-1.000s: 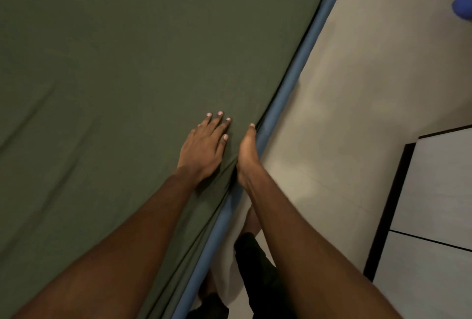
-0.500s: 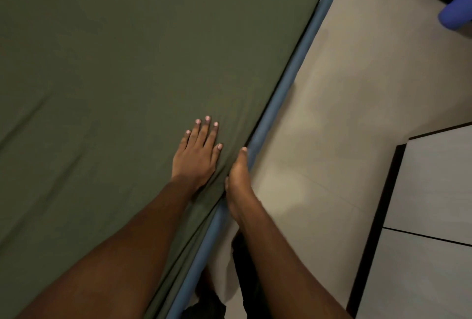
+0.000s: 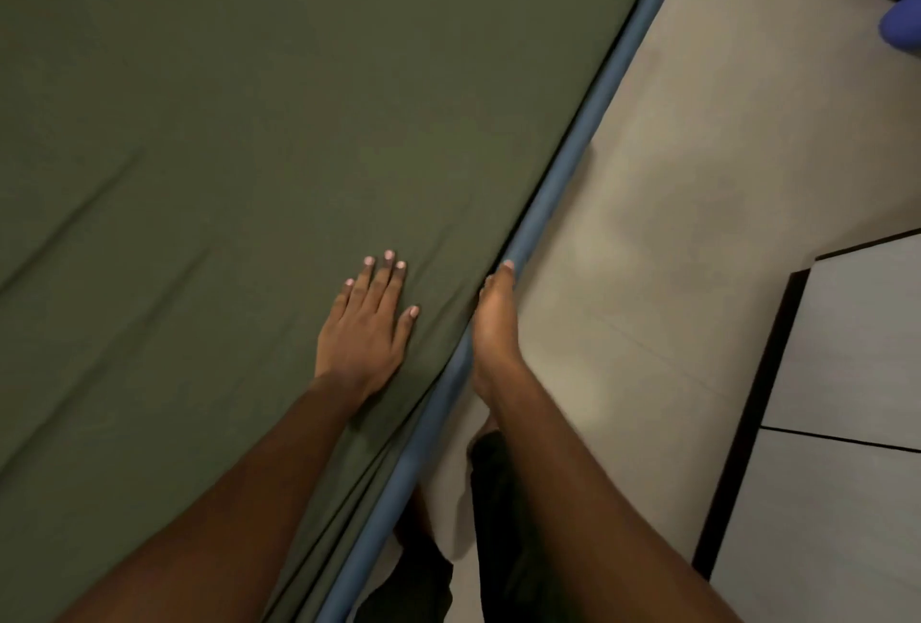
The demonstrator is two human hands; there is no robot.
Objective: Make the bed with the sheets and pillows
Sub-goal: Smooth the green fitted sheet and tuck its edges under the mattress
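A dark green sheet [image 3: 249,149] covers the mattress and fills the left and middle of the head view, with a few long creases. My left hand [image 3: 366,323] lies flat on it, palm down, fingers slightly apart, close to the bed's right edge. My right hand [image 3: 494,323] is edge-on at the side of the mattress, against the blue bed rail [image 3: 563,194]. Its fingers go down between sheet and rail and are mostly hidden. No pillow is in view.
Beige floor [image 3: 697,224] runs along the bed's right side. A white cabinet with dark edging [image 3: 847,423] stands at the right. A blue object [image 3: 902,24] shows at the top right corner. My dark trouser legs [image 3: 498,498] are beside the rail.
Both hands slid back toward me along the bed edge, then held about the same spot. The left hand stays flat on the sheet. The right hand stays at the rail.
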